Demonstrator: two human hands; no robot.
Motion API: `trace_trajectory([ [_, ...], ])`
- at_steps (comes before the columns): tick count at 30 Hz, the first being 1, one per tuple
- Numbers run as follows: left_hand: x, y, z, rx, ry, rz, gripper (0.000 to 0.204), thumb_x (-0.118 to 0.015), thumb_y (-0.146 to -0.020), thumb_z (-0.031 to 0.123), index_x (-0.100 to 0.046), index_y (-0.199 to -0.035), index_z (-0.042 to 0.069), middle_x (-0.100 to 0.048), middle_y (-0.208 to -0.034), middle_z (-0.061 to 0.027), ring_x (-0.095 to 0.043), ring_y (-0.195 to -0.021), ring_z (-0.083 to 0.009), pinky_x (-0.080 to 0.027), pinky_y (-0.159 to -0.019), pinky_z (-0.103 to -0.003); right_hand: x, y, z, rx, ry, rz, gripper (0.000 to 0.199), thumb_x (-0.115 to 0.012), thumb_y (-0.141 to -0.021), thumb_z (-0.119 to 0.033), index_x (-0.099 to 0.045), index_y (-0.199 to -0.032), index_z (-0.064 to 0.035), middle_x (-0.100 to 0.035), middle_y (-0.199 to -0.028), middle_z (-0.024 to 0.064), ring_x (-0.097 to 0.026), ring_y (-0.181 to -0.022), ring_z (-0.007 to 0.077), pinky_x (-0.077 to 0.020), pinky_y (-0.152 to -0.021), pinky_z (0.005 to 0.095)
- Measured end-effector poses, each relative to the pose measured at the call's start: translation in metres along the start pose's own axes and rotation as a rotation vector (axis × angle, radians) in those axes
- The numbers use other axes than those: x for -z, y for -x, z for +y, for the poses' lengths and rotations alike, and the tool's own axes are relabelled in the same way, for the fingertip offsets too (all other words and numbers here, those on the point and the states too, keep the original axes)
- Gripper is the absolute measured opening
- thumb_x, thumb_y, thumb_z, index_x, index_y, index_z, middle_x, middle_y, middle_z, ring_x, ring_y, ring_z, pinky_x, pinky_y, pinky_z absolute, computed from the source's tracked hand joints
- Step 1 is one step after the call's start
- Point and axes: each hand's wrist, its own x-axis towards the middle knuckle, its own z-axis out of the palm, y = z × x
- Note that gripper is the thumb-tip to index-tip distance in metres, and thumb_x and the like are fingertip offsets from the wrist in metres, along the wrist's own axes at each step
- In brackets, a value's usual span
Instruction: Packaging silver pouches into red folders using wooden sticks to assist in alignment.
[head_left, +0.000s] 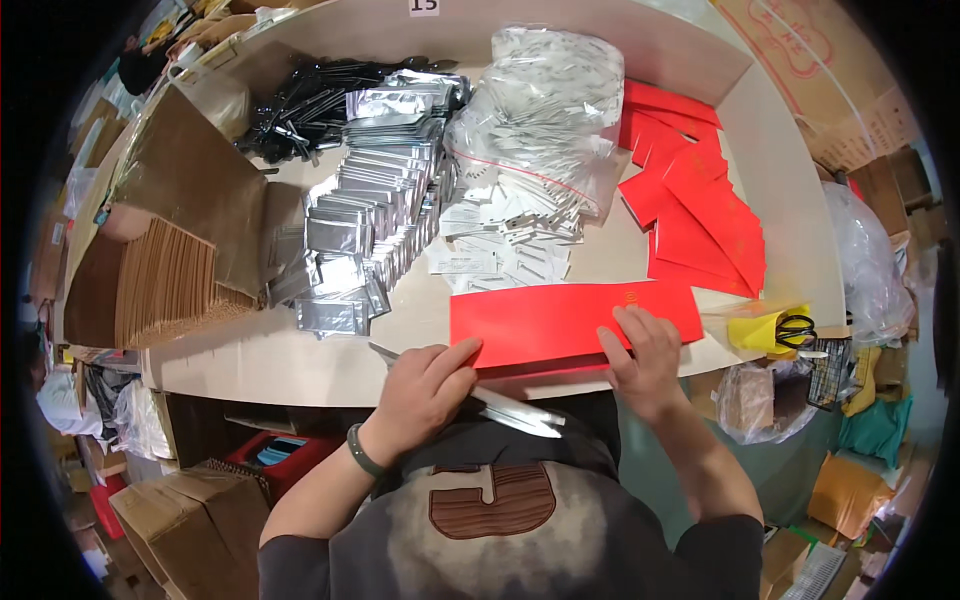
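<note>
A long red envelope [560,318] lies across the near edge of the pale worktable [300,360]. My left hand [425,385] rests on its left end and holds a flat silver foil packet [515,412] that sticks out toward my right, under the envelope's near edge. My right hand [645,355] presses down on the envelope's right part with fingers spread flat. Behind the envelope lie more red envelopes [695,200] in a loose pile at the right.
Rows of silver foil packets [375,210] fill the table's middle. Black packets [300,105] lie at the back left, a clear bag of white slips [535,125] at the back, brown paper sleeves [165,285] at left. Scissors [795,328] sit in a yellow holder at right.
</note>
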Motion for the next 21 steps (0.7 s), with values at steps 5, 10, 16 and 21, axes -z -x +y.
trace_trajectory([
  [5,0.003,0.025,0.003,0.553,0.332,-0.191,0.053,-0.080,-0.067,0.011,-0.052,-0.111,0.003,-0.055,-0.123,-0.0198,-0.061,-0.102,-0.0365,-0.051,-0.084,-0.040,-0.010,0.003,0.001,-0.182,-0.242,-0.156,0.074,-0.083,-0.069,-0.037,-0.049,-0.125,-0.0031,-0.046,-0.135,0.0204,-0.046,-0.123,0.0407,-0.0383,-0.098,0.0548],
  [10,-0.006,0.019,-0.009,0.414,0.750,-0.334,0.065,-0.070,-0.071,0.009,-0.045,-0.131,-0.001,-0.042,-0.137,-0.0255,-0.041,-0.131,-0.0410,-0.035,-0.108,-0.042,-0.006,-0.085,-0.011,-0.008,-0.482,-0.326,0.063,-0.082,-0.066,-0.035,-0.054,-0.111,-0.0012,-0.050,-0.129,0.0216,-0.049,-0.118,0.0425,-0.0402,-0.100,0.0478],
  [16,-0.008,0.022,-0.015,0.708,0.946,-0.372,0.047,-0.073,-0.069,0.010,-0.053,-0.111,0.000,-0.052,-0.117,-0.0204,-0.055,-0.102,-0.0374,-0.048,-0.087,-0.039,-0.014,-0.121,-0.044,0.079,-0.379,-0.264,0.048,-0.076,-0.073,-0.038,-0.060,-0.093,0.0020,-0.053,-0.123,0.0235,-0.051,-0.115,0.0391,-0.0420,-0.094,0.0470],
  [21,0.003,0.050,-0.034,1.042,0.221,-0.096,0.050,-0.077,-0.069,0.013,-0.055,-0.112,0.001,-0.061,-0.091,-0.0189,-0.062,-0.085,-0.0363,-0.051,-0.075,-0.040,-0.028,-0.131,-0.073,-0.414,-0.445,-0.604,0.042,-0.068,-0.085,-0.043,-0.057,-0.079,-0.0027,-0.061,-0.070,0.0146,-0.062,-0.067,0.0338,-0.0459,-0.055,0.0421],
])
